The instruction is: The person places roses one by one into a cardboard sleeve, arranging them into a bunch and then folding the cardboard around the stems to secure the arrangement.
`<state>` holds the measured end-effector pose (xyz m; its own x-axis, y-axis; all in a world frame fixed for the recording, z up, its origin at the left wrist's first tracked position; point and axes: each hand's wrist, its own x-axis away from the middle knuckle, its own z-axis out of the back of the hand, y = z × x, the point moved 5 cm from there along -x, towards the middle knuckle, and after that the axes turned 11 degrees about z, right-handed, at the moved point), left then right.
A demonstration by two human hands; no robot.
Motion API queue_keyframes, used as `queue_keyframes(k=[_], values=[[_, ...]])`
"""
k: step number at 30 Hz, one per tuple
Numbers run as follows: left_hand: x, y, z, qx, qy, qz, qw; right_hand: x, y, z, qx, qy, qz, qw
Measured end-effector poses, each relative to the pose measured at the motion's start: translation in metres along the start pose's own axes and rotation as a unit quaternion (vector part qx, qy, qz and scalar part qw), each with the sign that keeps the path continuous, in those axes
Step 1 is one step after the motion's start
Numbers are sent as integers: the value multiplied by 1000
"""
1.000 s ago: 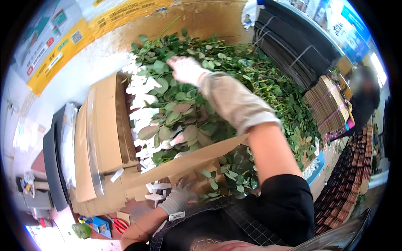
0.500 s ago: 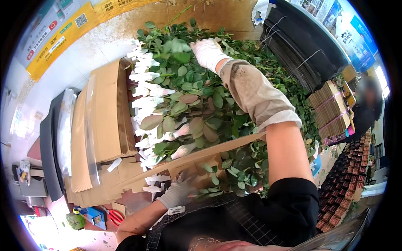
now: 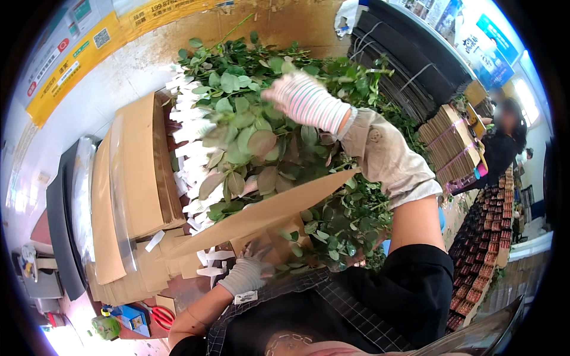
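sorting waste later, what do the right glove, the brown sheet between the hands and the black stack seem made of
Right glove: probably knitted fabric, matte, from its thin stripes and close fit.
Brown sheet: likely cardboard, dull, going by its stiff, tan face.
Black stack: dark matte boards, perhaps plastic or foam; the look leaves it open.

Right hand (image 3: 304, 98), striped glove: fingers blurred; whether they grip anything, undeterminable.
Left hand (image 3: 246, 274), grey glove: underside hidden; contact beneath unclear.
Leafy stems (image 3: 240, 139), left of the right hand: leaves partly smeared; stalks mostly buried.
White-sleeved flower heads (image 3: 196, 151), left: blooms concealed by wrapping; nearest ones partly behind the cardboard sheet (image 3: 267, 210).
Blue tub (image 3: 442, 218), right: largely covered by the right forearm (image 3: 415, 222).
Person (image 3: 502, 145), far right: head blurred.
Stacked packs (image 3: 487, 237), right: contents too small to identify.
Yellow banner (image 3: 139, 26), far left: cut off by the picture's edge.
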<state>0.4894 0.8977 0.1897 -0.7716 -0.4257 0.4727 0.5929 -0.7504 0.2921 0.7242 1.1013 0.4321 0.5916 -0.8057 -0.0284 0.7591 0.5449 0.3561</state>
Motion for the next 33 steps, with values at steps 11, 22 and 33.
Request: queue_keyframes(k=[11, 22, 33], values=[[0, -10, -11, -13, 11, -12, 1000, 51, 86, 117, 137, 427, -336, 828], [0, -3, -3, -6, -36, 9, 999, -21, 71, 14, -41, 187, -80, 978], [2, -2, 3, -25, -16, -14, 999, -17, 32, -42, -59, -102, -101, 988]])
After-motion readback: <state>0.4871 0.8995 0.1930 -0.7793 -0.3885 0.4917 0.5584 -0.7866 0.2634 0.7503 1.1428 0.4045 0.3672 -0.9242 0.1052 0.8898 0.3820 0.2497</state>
